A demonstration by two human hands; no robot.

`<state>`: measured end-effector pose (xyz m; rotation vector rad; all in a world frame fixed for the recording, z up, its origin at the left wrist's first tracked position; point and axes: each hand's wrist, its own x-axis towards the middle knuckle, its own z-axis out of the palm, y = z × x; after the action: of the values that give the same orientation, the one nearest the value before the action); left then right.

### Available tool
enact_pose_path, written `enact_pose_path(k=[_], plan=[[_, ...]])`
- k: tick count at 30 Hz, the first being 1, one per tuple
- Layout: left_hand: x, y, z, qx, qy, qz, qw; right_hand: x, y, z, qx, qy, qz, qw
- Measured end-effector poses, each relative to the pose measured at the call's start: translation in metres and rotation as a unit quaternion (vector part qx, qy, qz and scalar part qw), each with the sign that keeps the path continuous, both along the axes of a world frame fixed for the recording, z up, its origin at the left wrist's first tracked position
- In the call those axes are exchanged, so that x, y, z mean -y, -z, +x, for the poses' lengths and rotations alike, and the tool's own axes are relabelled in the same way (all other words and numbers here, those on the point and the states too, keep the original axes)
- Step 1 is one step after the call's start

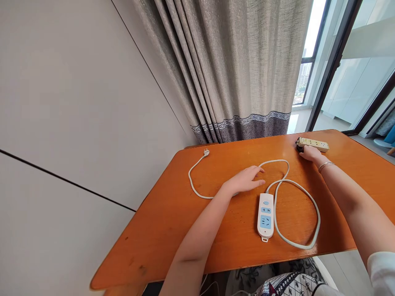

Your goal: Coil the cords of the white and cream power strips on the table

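A white power strip (266, 216) with blue socket panels lies on the table, its long end toward me. Its white cord (317, 222) loops to the right, crosses itself and runs left under my left hand to a white plug (206, 152). My left hand (247, 179) hovers over or rests on this cord, thumb and fingers apart, holding nothing visible. At the far right, my right hand (310, 153) grips the left end of a cream power strip (317, 144). A black part (298, 144), perhaps its cord, shows by the fingertips, which are partly hidden.
The orange wooden table (173, 222) has rounded corners and meets a pale wall (77, 102) on the left. Grey curtains (247, 61) hang behind it, with a dark-framed glass door (335, 65) at the right. Thin white cables (212, 284) show below the near edge.
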<state>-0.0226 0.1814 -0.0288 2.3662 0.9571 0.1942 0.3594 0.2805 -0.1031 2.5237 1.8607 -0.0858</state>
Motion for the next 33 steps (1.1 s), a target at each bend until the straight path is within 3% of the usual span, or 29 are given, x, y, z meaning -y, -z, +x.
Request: enact_pose_path(k=[11, 20, 22, 25, 30, 33], plan=[[0.000, 0.000, 0.001, -0.003, 0.002, -0.006, 1.000, -0.002, -0.002, 0.000, 0.009, -0.031, -0.014, 0.999], [0.000, 0.000, 0.001, 0.000, 0.003, -0.007, 1.000, 0.020, -0.005, -0.004, 0.002, -0.016, 0.056, 0.998], [0.000, 0.001, 0.001, 0.006, 0.003, -0.004, 1.000, 0.028, -0.004, -0.008, -0.063, 0.015, 0.130, 0.989], [0.000, 0.001, 0.001, 0.028, 0.001, 0.002, 1.000, 0.039, -0.002, -0.021, -0.196, 0.031, 0.236, 0.951], [-0.002, 0.002, 0.001, 0.064, -0.004, 0.016, 0.998, 0.054, -0.001, -0.062, -0.312, -0.046, 0.240, 0.918], [-0.005, 0.003, 0.002, 0.076, -0.045, 0.024, 0.996, 0.061, -0.010, -0.091, -0.374, -0.100, 0.233, 0.892]])
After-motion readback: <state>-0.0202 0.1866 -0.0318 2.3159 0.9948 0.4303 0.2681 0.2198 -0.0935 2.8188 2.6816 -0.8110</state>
